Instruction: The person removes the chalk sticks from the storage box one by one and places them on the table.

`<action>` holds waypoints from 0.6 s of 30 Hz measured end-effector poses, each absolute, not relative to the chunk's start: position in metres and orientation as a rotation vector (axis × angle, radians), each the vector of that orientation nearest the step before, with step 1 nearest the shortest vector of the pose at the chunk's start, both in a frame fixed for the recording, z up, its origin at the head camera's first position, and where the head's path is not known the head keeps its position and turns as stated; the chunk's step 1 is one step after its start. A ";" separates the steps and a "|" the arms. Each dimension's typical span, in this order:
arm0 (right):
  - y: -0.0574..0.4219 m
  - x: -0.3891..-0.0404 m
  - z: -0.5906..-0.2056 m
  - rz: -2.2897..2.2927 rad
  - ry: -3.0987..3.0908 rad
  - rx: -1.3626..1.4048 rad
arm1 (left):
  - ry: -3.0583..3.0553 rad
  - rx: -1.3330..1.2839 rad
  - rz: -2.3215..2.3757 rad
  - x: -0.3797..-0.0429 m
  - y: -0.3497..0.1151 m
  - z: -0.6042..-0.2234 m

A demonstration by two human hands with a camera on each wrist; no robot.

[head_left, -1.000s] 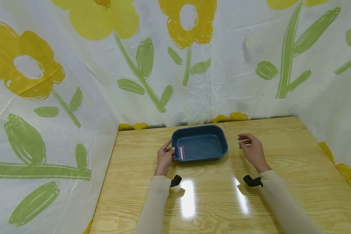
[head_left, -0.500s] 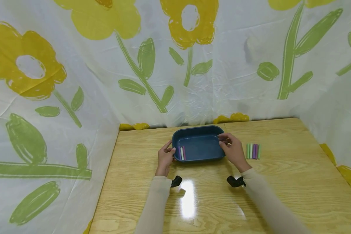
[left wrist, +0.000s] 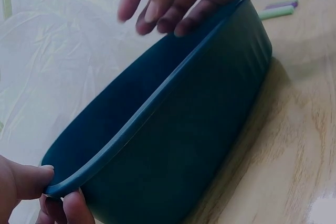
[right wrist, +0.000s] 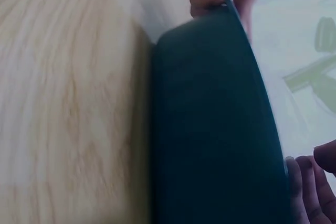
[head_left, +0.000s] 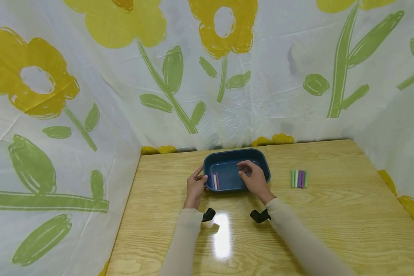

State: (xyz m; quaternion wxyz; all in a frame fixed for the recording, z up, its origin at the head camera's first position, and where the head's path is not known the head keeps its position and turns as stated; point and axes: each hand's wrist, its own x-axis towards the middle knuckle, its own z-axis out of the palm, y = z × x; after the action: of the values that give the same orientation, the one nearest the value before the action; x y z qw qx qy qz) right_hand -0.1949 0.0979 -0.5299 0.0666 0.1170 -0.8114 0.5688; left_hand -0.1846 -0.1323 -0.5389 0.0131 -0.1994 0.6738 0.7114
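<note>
A dark blue plastic tub stands toward the back of the wooden table. My left hand pinches its rim at the left end, thumb on the inside edge and fingers under the lip in the left wrist view. Three chalk sticks, purple, white and pink, lie side by side inside that end. Over the tub's right half hovers my right hand, fingers loosely bent. Thumb and fingers are apart with nothing between them in the left wrist view.
Right of the tub, several chalk sticks in green, white and purple lie in a row on the table. A flower-printed white sheet hangs behind and along both sides.
My right hand has moved left, from beyond the tub's right side to above its inside, uncovering the chalk row on the table. The left hand keeps its hold on the rim.
</note>
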 end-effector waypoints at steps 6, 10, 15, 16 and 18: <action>0.084 -0.197 -0.534 1.755 -2.463 0.341 | 2.102 -0.619 2.216 -0.185 -0.131 -0.538; 0.075 -0.199 -0.535 1.765 -2.451 0.323 | 2.109 -0.619 2.225 -0.185 -0.131 -0.539; 0.062 -0.200 -0.535 1.778 -2.436 0.315 | 2.113 -0.617 2.215 -0.186 -0.132 -0.540; 0.059 -0.201 -0.536 1.772 -2.437 0.318 | 2.113 -0.619 2.211 -0.186 -0.132 -0.540; 0.055 -0.202 -0.536 1.759 -2.439 0.325 | 2.115 -0.626 2.203 -0.186 -0.131 -0.539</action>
State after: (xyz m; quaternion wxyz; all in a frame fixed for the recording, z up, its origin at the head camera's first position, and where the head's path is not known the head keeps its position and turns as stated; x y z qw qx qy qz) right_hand -0.2020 0.0546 -0.5363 0.0585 0.1074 -0.8049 0.5807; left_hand -0.1859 -0.1314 -0.5395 0.0121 -0.2008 0.6785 0.7066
